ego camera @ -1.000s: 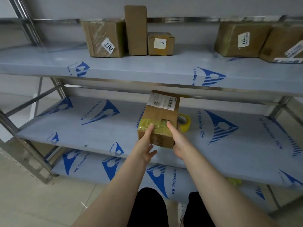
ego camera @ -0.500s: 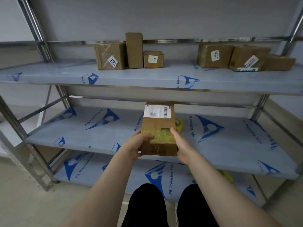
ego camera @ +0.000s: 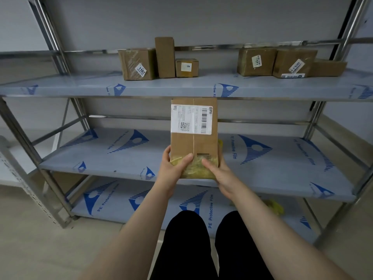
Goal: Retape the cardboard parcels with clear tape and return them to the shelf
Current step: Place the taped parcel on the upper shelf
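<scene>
Parcel (ego camera: 193, 138), stiff, seemingly light, below the top shelf (ego camera: 181, 87).
We clamp its taped near end: left hand (ego camera: 171, 168), right hand (ego camera: 220, 174).

The steel shelf (ego camera: 181, 91), its boards under blue-printed film (ego camera: 228, 89), carries six parcels on its top board. The tall box (ego camera: 164, 57) stands upright. The 1107 box (ego camera: 137, 64) sits just left of it, the 204 box (ego camera: 187, 68) just right, and a cluster of three boxes (ego camera: 290, 59) well to its right.

Both bare forearms are reaching up from the bottom of the frame toward its center, where the left hand (ego camera: 173, 168) and right hand (ego camera: 220, 172) are gripping 1 parcel (ego camera: 193, 142), thumbs pressing its near face.
</scene>
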